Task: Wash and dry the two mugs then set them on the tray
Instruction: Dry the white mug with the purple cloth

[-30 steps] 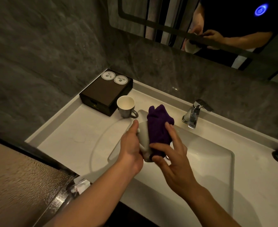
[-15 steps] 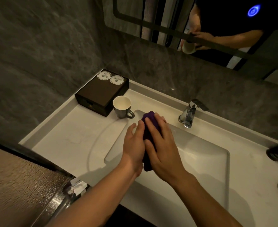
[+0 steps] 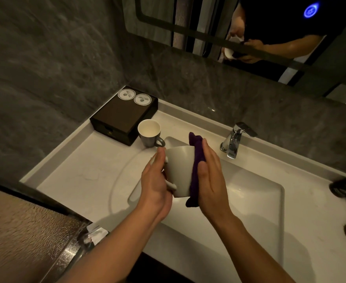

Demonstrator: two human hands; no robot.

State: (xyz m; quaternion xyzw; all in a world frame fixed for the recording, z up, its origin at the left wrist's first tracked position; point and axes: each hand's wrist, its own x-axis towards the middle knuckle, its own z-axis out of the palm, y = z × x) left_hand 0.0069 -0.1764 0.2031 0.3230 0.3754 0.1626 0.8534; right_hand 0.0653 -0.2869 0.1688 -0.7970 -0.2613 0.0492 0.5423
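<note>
So from where I'm watching, left to right; the dark tray point(image 3: 119, 119) in the corner is empty, one mug point(image 3: 150, 133) sits on the counter just beside it; I can't tell if it's washed; my left hand point(image 3: 155, 184) grips the second mug point(image 3: 180, 170) by its handle side over the sink point(image 3: 249, 201); right hand point(image 3: 211, 176) lies flat, pressing one purple cloth point(image 3: 196, 158) on it; I'd say mid-drying, both placements left.
</note>
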